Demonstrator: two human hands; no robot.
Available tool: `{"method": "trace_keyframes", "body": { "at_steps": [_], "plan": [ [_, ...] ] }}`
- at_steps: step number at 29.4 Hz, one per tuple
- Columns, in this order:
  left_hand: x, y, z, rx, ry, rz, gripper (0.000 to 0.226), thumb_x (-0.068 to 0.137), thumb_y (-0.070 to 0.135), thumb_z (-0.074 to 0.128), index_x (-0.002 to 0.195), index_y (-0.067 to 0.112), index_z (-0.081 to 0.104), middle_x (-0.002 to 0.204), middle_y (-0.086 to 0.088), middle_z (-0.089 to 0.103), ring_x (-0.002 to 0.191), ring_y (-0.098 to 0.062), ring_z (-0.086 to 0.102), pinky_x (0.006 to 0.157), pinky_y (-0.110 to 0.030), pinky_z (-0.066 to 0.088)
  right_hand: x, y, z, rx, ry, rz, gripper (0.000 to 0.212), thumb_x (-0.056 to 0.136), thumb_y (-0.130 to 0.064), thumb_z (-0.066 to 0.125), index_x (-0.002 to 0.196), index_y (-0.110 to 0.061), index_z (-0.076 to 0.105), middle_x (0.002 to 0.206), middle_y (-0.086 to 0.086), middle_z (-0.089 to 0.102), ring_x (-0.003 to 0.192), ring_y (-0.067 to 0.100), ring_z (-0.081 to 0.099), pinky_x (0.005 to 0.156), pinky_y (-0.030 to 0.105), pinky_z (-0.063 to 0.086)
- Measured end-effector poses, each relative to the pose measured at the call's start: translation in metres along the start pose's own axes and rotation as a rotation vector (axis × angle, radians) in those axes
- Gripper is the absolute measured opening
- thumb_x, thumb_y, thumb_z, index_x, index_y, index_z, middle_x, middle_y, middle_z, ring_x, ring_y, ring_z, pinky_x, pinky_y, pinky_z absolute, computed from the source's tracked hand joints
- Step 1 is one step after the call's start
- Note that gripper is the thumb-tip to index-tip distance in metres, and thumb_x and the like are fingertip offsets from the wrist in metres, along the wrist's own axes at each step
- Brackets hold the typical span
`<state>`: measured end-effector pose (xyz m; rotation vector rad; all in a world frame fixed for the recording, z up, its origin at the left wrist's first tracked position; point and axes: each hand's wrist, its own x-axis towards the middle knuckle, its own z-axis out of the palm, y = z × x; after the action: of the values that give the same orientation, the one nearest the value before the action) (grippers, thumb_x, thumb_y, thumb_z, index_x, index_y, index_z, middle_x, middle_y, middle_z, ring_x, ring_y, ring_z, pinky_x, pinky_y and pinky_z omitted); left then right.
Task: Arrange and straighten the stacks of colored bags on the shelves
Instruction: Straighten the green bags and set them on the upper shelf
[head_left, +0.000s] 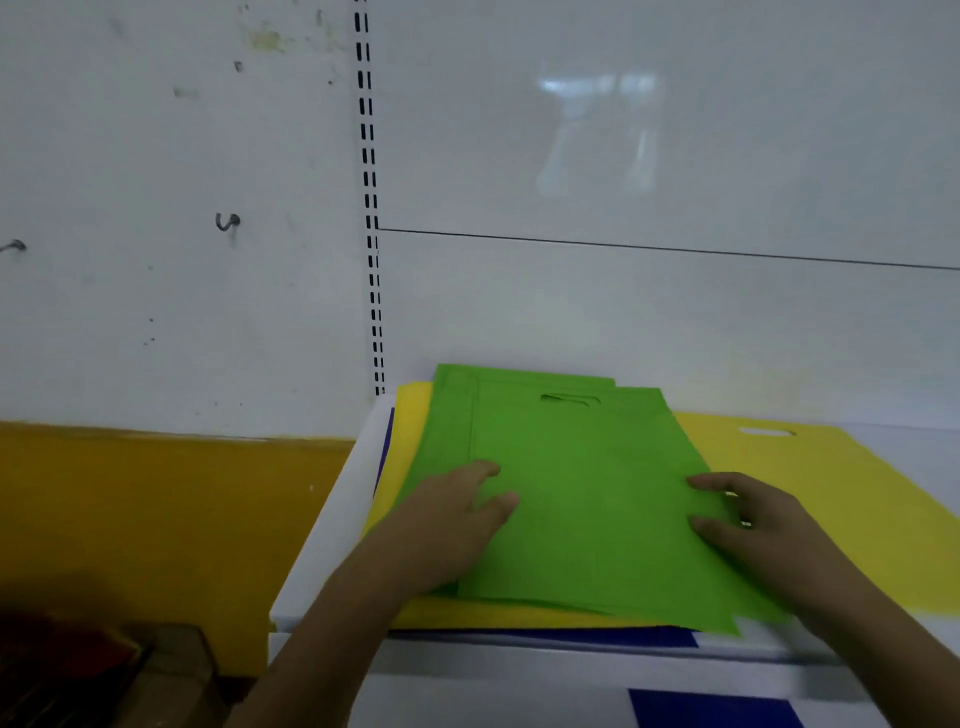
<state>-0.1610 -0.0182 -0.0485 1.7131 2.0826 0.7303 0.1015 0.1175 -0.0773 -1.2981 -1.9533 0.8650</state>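
Both palms flat, fingers relaxed: left hand (457, 512) and right hand (748, 519) pressing the green bags (587, 493) atop the yellow bags (841, 483) on the shelf (322, 535). Best squared by nudging edges inward evenly, avoiding skewing lower layers.

A single wide-angle head-worn view looks forward and down from close above the front edge of a white shelf (332, 525), facing the white back panel (649, 156) with its slotted upright (370, 208), both forearms reaching in from the bottom of the frame.
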Motion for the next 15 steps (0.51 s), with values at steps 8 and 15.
{"method": "trace_keyframes", "body": {
  "at_steps": [8, 15],
  "plan": [
    [0.007, -0.008, -0.009, -0.177, 0.014, 0.022, 0.038, 0.098, 0.035, 0.043, 0.135, 0.023, 0.048, 0.141, 0.005, 0.046, 0.126, -0.006, 0.040, 0.098, -0.017, 0.028, -0.001, -0.002, 0.000, 0.083, -0.079, 0.076, 0.018, 0.088, -0.009, 0.063, 0.099, -0.023, 0.065, 0.092, 0.007, 0.063, 0.074, 0.018, 0.061, 0.052, 0.020, 0.047],
    [0.024, -0.022, -0.023, -0.631, -0.003, -0.151, 0.017, 0.097, 0.026, 0.050, 0.112, 0.022, 0.057, 0.119, -0.008, 0.061, 0.103, -0.020, 0.061, 0.090, -0.037, 0.052, 0.007, 0.009, 0.005, -0.128, 0.022, -0.066, 0.019, 0.084, -0.023, 0.069, 0.096, -0.035, 0.061, 0.101, -0.005, 0.063, 0.088, 0.004, 0.056, 0.068, 0.023, 0.044]
  ]
}}
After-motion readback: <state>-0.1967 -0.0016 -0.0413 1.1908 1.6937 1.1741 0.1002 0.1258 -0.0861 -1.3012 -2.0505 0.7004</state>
